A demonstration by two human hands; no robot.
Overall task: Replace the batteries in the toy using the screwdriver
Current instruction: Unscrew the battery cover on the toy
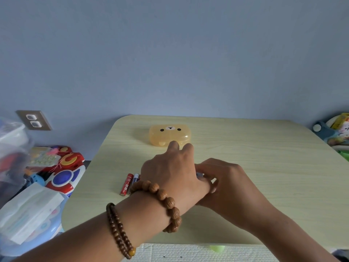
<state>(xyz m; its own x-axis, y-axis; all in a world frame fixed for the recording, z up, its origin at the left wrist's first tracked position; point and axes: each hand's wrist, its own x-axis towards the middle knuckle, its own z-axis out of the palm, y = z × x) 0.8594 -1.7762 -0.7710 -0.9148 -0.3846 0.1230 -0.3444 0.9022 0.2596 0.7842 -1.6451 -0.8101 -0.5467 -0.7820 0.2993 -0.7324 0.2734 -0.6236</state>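
My left hand [170, 173] reaches forward over the middle of the pale wooden table [264, 157], back up, its fingertips just short of a translucent orange bear-face box [170, 134]. What lies under its palm is hidden. My right hand [224, 178] sits close against its right side, fingers curled around a small blue-white object [199, 174] that barely shows between the hands. Two batteries lie side by side left of my left hand: a red battery [126, 184] and a blue-white battery [135, 179]. I see no screwdriver.
Left of the table is a pile of colourful plastic toys [64, 173], a plastic bag [13, 148] and a white packet on a blue tub [28, 214]. More toys [338, 133] sit at the right edge. A white textured mat [188, 252] lies below the table's near edge.
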